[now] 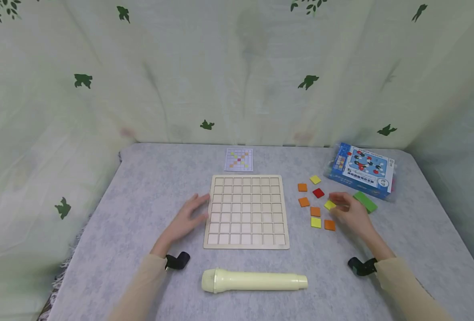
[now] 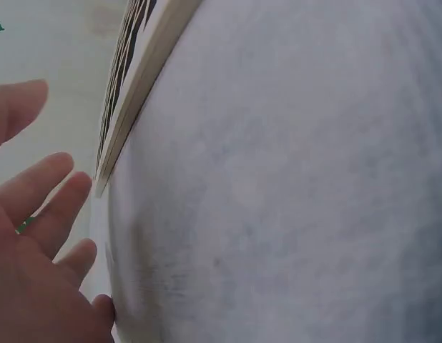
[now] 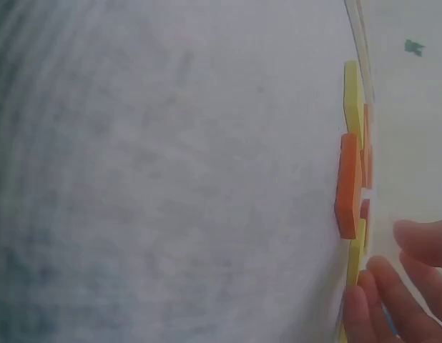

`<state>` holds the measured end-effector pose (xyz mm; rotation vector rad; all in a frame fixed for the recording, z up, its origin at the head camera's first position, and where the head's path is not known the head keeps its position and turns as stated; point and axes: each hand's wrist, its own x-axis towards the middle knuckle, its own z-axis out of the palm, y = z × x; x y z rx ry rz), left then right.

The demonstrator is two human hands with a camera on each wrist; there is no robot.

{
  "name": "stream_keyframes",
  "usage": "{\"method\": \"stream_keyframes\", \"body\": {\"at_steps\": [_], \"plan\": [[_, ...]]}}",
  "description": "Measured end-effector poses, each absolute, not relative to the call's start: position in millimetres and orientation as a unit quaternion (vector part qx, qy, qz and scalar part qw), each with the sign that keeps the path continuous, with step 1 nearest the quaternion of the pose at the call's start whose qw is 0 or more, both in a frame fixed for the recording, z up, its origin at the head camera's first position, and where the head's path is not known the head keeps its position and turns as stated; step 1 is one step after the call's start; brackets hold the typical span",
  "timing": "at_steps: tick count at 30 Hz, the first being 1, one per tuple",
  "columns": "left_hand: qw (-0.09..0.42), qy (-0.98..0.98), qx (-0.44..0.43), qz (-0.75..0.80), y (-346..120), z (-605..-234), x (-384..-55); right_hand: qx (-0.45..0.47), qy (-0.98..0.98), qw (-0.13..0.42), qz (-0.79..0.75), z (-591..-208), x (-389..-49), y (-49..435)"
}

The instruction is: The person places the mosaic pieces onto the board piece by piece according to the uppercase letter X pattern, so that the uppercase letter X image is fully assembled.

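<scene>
My left hand point(image 1: 185, 218) is beside the left edge of a wooden grid board point(image 1: 246, 247), fingers extended and slightly spread. The left wrist view shows this hand point(image 2: 46, 236) holding nothing, with the board's edge point(image 2: 139, 93) rising past the fingertips. Over on the right, my right hand point(image 1: 351, 211) hovers by a yellow square tile point(image 1: 329, 204), its fingers loosely bent. In the right wrist view a gap separates thumb from fingers, and the yellow tile point(image 3: 356, 254) lies near the fingertips; contact is unclear. Orange tiles point(image 1: 315, 211), other yellow tiles point(image 1: 315, 222) and a red tile point(image 1: 318, 193) lie around.
A small printed pattern card point(image 1: 239, 160) lies behind the board. At the back right are a blue box point(image 1: 361, 169) in clear wrapping and a green block point(image 1: 365, 202). A cream microphone point(image 1: 255, 281) lies across the front. A fabric curtain point(image 1: 237, 71) hangs behind the table.
</scene>
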<state>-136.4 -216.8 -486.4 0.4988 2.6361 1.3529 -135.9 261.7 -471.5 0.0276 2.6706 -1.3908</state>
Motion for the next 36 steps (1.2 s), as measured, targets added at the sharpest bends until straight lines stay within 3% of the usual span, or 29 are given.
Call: {"method": "stream_keyframes", "body": {"at_steps": [8,17,25,36], "plan": [[0.076,0.887,0.223,0.398,-220,-494,-135,0.017,0.904,0.071,-0.420,-477,-139,261],[0.092,0.889,0.233,0.383,-221,-492,-134,-0.009,0.929,0.057,-0.365,-475,-146,258],[0.112,0.897,0.247,0.350,-221,-485,-134,-0.006,0.918,0.077,-0.389,-466,-152,255],[0.128,0.924,0.221,0.285,-222,-480,-134,-0.087,0.889,0.034,-0.448,-448,-170,203]]}}
